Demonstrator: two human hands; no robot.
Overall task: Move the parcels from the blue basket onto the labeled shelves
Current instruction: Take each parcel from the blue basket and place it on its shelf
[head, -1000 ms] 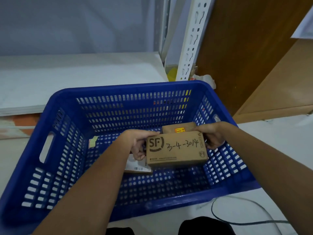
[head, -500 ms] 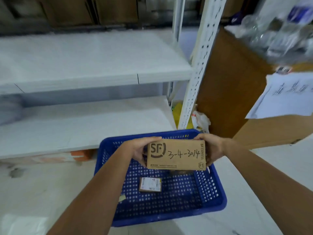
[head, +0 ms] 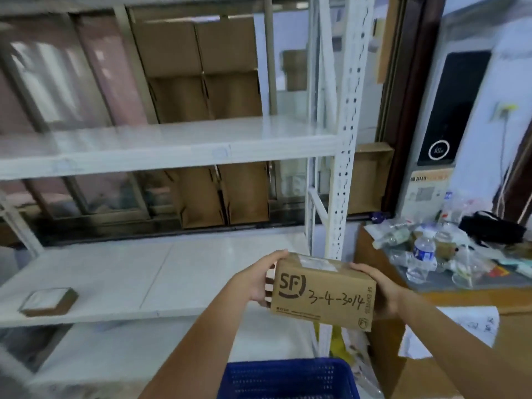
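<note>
SF parcel (head: 322, 292) clamped betw. left hand (head: 256, 280) & right hand (head: 380, 292), one per end; above blue basket (head: 288, 378), nr white shelf (head: 144, 272).

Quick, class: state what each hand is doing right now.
Left hand: closed on the left end of the cardboard parcel.
Right hand: closed on its right end.

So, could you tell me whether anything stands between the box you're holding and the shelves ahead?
Nothing visible does. The box is held in the left hand and right hand, in front of the shelf. The only thing on that shelf is a small parcel far to the left, off the path. The upright post stands at the right.
</note>
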